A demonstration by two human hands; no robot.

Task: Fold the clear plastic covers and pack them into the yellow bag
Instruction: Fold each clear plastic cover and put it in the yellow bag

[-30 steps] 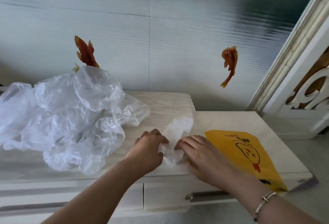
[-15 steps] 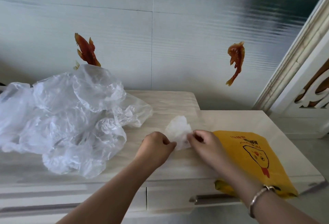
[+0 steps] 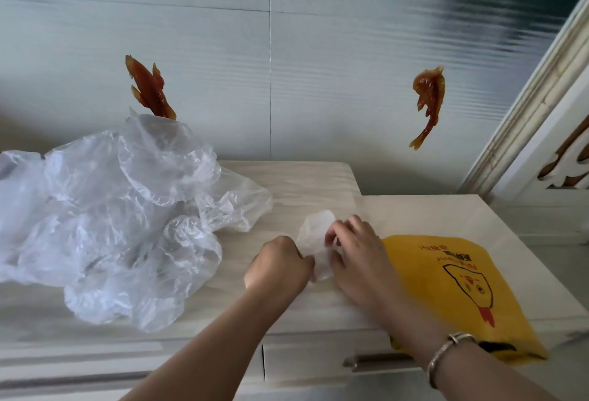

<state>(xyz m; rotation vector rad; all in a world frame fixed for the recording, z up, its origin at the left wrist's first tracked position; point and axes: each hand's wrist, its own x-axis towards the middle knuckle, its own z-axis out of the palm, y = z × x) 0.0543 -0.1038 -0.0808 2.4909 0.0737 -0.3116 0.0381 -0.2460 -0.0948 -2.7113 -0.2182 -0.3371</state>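
From the head camera, both hands meet over a small folded plastic cover (image 3: 314,241) lying on the pale cabinet top (image 3: 318,177). The left hand (image 3: 276,268) is curled, its thumb and fingers pinching the near left edge of the cover. The right hand (image 3: 358,252) lies over the cover's right side, fingers bent and pinching the plastic at its far edge; a bracelet (image 3: 446,356) circles that wrist.

Just beside the right hand, on its outer side, the yellow bag (image 3: 452,286) lies flat on the cabinet top, its printed cartoon face up and its near end hanging over the front edge. The right forearm crosses the bag's near left corner.

Well to the left of the left hand sits a loose heap of crumpled clear covers (image 3: 108,216), apart from both hands.

Below the hands, a drawer handle (image 3: 376,361) shows on the cabinet front. On the wall beyond are two orange fish decorations (image 3: 428,98).
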